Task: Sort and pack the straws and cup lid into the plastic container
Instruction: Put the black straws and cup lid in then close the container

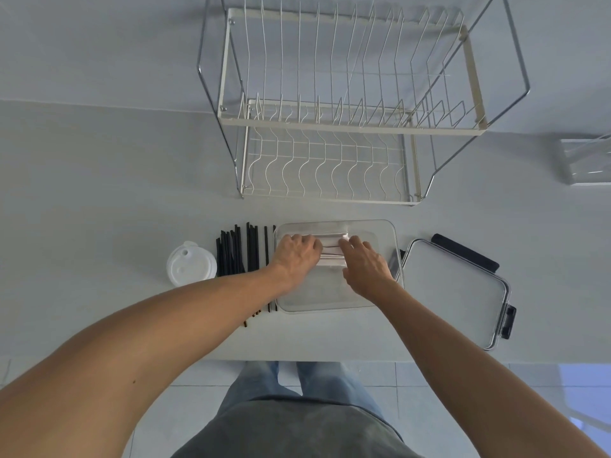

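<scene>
Here, both hands [297, 256] [363, 262] on pale straws [332, 249] inside container [383, 233]

A pale counter [99, 193] runs beneath a plain white wall [99, 44]. A two-tier wire dish rack [347, 120] stands against that wall, a clear box [585, 160] to its right. Light floor tiles [198, 391] lie below the counter's edge.

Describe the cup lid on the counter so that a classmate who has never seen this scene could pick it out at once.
Start at the wire dish rack and drop to the clear plastic container in front of it. Left of that lies a row of black straws, and the cup lid sits at their left end. It is the only round, white thing there, with a sip hole.
</scene>
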